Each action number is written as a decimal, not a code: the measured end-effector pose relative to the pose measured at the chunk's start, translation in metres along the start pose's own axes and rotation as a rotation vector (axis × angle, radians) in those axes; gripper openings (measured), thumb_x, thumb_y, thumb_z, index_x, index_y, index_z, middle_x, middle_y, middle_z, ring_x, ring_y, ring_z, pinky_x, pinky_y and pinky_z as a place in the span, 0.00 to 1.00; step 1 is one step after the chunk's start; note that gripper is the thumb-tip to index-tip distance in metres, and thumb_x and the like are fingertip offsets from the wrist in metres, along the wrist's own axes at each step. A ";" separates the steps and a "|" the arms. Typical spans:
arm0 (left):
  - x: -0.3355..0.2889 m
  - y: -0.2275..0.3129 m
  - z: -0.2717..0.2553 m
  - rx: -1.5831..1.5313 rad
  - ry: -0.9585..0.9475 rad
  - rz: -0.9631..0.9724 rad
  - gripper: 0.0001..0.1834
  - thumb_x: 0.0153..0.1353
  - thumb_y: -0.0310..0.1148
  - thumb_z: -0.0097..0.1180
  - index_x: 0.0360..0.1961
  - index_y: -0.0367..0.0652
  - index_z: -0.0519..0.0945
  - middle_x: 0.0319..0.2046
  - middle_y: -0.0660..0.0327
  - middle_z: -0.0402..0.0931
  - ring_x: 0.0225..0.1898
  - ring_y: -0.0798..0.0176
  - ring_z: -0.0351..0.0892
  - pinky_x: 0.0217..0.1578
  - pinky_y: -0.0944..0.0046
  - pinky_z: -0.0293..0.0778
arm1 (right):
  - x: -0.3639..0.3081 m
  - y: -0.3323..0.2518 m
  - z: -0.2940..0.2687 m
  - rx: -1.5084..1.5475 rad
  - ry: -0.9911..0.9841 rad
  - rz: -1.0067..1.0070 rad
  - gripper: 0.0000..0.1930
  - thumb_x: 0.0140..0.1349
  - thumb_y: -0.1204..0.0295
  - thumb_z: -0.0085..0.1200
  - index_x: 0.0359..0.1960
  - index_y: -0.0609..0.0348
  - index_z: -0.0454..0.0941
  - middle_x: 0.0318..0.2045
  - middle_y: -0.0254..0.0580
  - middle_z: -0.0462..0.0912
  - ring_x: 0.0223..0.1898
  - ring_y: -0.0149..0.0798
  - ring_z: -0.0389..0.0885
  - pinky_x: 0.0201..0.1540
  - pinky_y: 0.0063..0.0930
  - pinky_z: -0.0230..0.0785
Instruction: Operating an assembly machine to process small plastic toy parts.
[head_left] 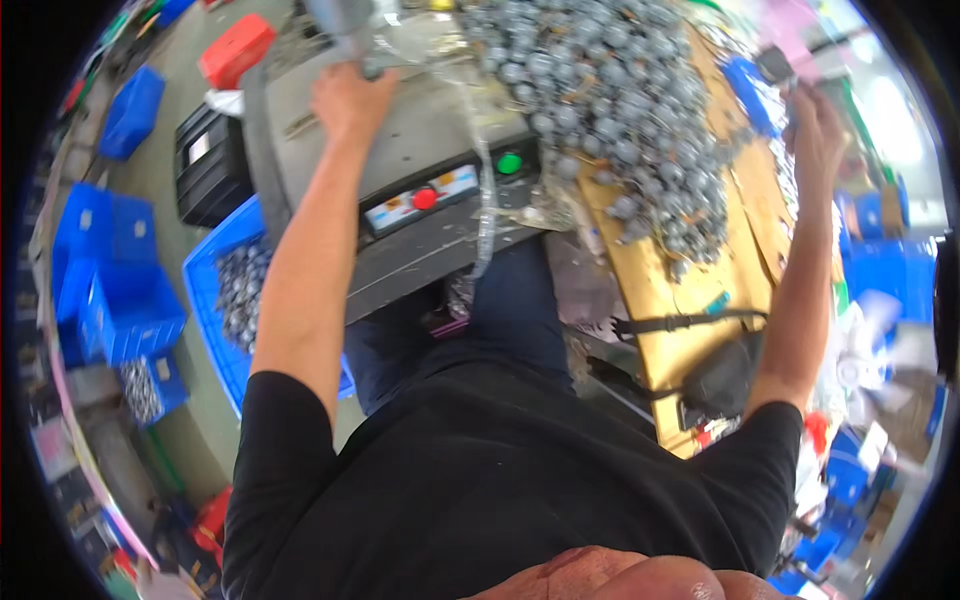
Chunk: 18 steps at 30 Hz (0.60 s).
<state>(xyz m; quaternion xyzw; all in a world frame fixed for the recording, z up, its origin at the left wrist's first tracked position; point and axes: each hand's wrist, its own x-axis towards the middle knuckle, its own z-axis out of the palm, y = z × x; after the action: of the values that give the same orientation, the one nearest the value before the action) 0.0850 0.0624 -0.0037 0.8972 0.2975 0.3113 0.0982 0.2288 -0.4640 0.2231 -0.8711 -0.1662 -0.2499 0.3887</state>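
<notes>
My left hand is on the grey top of a machine, close under a metal column. Its fingers are bent together, and whatever they hold is too small or hidden to make out. On the machine's front are a red button and a green button. My right arm stretches far to the right, past a large heap of round grey parts. There my right hand is beside a dark blocky object and a blue item. Its fingers are blurred and partly hidden.
The heap lies on a wooden tabletop with a black strap and a black bag. Left of my legs stands a blue crate of grey parts. A black box, a red bin and several blue bins stand farther left.
</notes>
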 end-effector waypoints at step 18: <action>-0.206 -0.258 -0.157 0.273 0.114 -0.496 0.36 0.58 0.41 0.72 0.63 0.29 0.78 0.59 0.39 0.80 0.58 0.40 0.81 0.62 0.51 0.74 | -0.005 0.049 -0.056 0.088 0.001 0.096 0.16 0.68 0.63 0.56 0.50 0.59 0.87 0.33 0.30 0.83 0.20 0.23 0.68 0.24 0.24 0.59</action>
<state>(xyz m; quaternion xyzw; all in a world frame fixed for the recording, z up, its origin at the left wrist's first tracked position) -0.2638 0.1457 -0.0761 0.7830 0.5520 0.2847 0.0326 0.2311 -0.5384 0.2236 -0.8600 -0.1352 -0.2238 0.4382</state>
